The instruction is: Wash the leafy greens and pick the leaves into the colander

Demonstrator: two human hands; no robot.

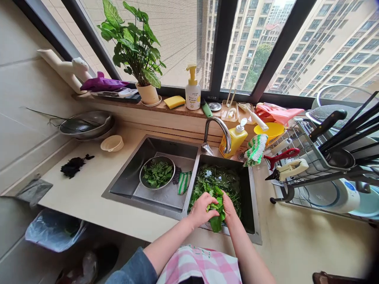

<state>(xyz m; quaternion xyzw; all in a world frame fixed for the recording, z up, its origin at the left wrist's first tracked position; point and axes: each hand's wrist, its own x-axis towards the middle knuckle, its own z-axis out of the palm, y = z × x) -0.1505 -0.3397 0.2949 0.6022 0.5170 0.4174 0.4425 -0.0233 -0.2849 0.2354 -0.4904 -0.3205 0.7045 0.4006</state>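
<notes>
Over the front of the right sink basin point(251, 221), my left hand point(204, 209) and my right hand point(230, 207) are closed on a bunch of leafy greens point(217, 205) between them. Some leaves hang down below my fingers. Beneath them the basin holds water with many more loose greens point(216, 177) floating in it. In the left basin point(124, 185) a round metal strainer point(140, 179) contains picked green leaves point(158, 173). Beside it lie a green-and-white striped scrubbing cloth point(184, 183) and a dark mesh piece point(177, 175).
A chrome faucet point(217, 122) arches over the right basin, with a yellow soap bottle point(233, 140) behind. To the right stands a dish rack point(296, 157) with utensils and a knife. At left are a wok point(85, 122), a cream bowl point(112, 143) and a lined bin point(50, 232) below the counter.
</notes>
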